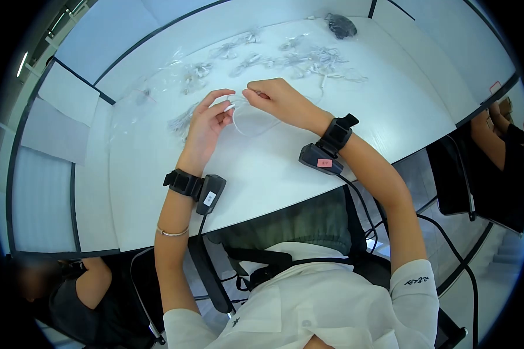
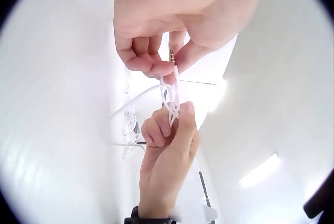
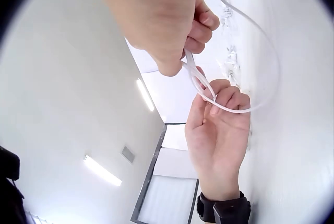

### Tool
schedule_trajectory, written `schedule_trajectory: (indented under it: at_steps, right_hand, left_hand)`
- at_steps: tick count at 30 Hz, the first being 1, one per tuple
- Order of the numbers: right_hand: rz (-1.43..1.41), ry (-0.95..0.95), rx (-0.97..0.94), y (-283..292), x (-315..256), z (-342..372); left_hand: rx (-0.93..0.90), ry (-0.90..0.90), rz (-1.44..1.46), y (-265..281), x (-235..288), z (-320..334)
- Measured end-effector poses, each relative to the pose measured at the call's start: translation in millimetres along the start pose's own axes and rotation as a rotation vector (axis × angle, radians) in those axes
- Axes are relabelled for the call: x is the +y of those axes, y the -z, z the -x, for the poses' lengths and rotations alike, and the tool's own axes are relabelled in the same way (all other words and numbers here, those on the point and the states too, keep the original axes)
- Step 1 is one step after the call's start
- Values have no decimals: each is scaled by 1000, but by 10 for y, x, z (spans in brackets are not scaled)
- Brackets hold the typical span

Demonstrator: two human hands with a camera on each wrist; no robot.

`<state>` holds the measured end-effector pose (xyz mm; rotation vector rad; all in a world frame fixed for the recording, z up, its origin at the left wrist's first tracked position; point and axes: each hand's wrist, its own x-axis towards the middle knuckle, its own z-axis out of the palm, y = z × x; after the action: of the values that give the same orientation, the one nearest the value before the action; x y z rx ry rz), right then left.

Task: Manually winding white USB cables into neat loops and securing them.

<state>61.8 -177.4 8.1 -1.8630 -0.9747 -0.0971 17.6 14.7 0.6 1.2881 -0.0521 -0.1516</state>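
Observation:
Over the table, my left hand (image 1: 205, 129) pinches a white cable (image 2: 177, 72) close to its metal audio plug (image 2: 173, 57), which points up between thumb and fingers in the left wrist view. My right hand (image 1: 282, 103) faces it a short way off, its fingers curled round folded strands of the same cable. Between the two hands the strands cross in narrow loops. A wide loop (image 3: 275, 62) hangs out to one side in the right wrist view. What the right fist encloses is mostly hidden by its own fingers.
Several bundled white cables (image 1: 323, 58) lie along the back of the white table (image 1: 262, 180), some near clear plastic bags (image 1: 151, 87). A dark round bundle (image 1: 341, 26) sits at the far edge. Low partitions (image 1: 46, 168) enclose the table; other people sit at both sides.

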Motion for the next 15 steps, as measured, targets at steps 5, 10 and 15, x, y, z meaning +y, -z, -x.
schedule_trajectory:
  at_steps: [5,10,15]
  right_hand:
    - [36,2,13,-7,3,-4]
    - [34,2,23,-6,26,-2]
    - [4,-36,17,-2,17,-4]
  left_hand:
    - [21,27,-68,-41,30,14]
    - [-1,33,-145,-1,-16,-4]
    - [23,-118,-405,-2,1,-15]
